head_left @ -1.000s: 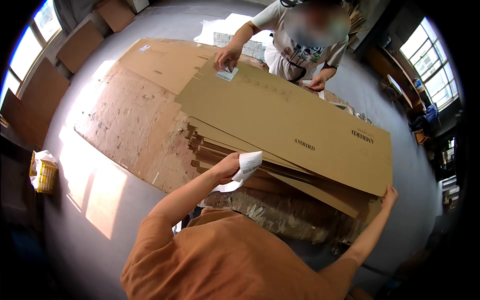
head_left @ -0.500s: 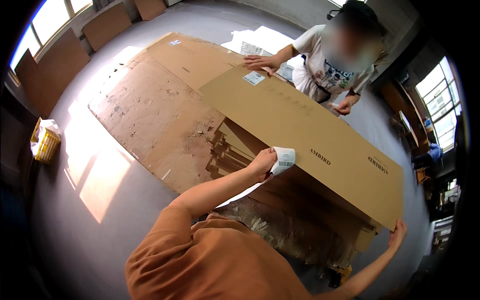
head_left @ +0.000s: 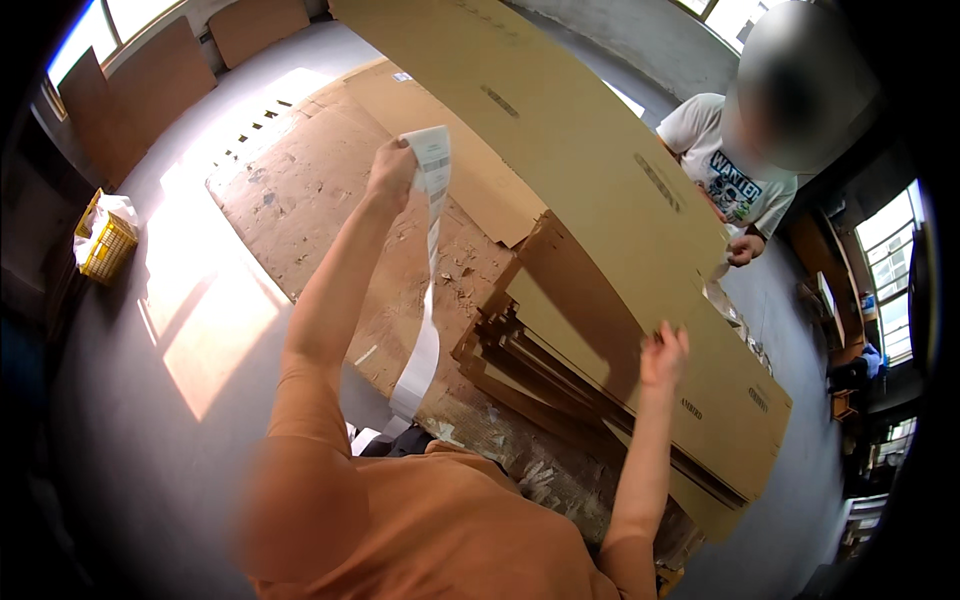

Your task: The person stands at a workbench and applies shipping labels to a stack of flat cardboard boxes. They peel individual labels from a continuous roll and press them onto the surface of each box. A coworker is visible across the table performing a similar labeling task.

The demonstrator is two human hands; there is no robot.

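My left hand (head_left: 393, 170) is closed on a long strip of white labels (head_left: 424, 330), raised over the scuffed brown board (head_left: 320, 185). The strip hangs from it in a curl toward my lap. My right hand (head_left: 664, 358) is up in front of the cardboard, near the lower edge of a large raised cardboard sheet (head_left: 560, 120). Its fingers look half curled and blurred, so whether they grip that edge is unclear. Beneath lies a stack of folded cardboard (head_left: 560, 355), its top sheet (head_left: 725, 420) printed with dark lettering.
Across the stack stands a person in a white printed shirt (head_left: 740, 180), one hand (head_left: 745, 247) by the raised sheet. A yellow basket (head_left: 108, 250) with white plastic sits on the floor at left. Brown boards (head_left: 160, 90) lean along the far left wall.
The large sheet has moved off the stack toward the far left and tilted up. My left hand has gone up and left with the label strip. My right hand has left the sheet's near right corner.
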